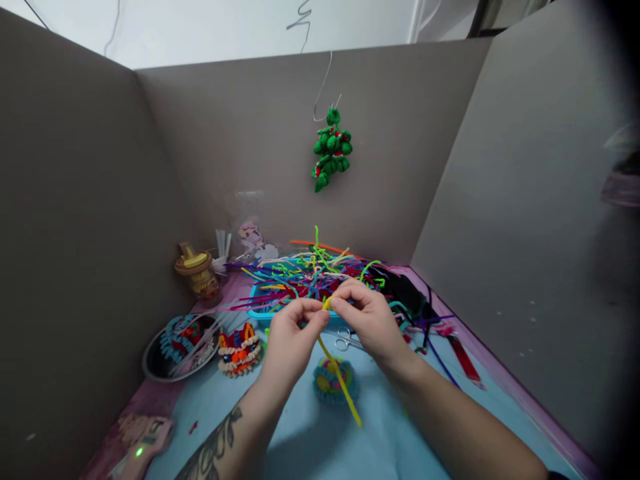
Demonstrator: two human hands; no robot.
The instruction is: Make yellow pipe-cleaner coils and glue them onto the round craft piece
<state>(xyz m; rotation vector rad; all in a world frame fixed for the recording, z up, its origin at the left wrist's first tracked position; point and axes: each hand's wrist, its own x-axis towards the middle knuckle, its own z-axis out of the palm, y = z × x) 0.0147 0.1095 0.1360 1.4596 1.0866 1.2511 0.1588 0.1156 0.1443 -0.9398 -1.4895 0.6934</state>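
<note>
Both hands meet at the middle of the view around a yellow pipe cleaner (341,381). My left hand (295,333) pinches it between thumb and forefinger, and its long tail hangs down to the right. Close beside it, my right hand (364,313) pinches the bent upper end. Below the hands, a round blue fuzzy piece (321,390) with yellow, green and pink inside sits on the light blue table cover; the yellow tail passes in front of it. Small scissors (344,341) lie just behind, partly covered by my right hand.
A blue tray (257,313) heaped with coloured pipe cleaners stands at the back. To the left are a metal bowl (150,363), an orange and cream beaded-looking piece (240,353), a brown cup (200,273) and a pink glue gun (150,440). Grey panels enclose the table; a green ornament (333,147) hangs behind.
</note>
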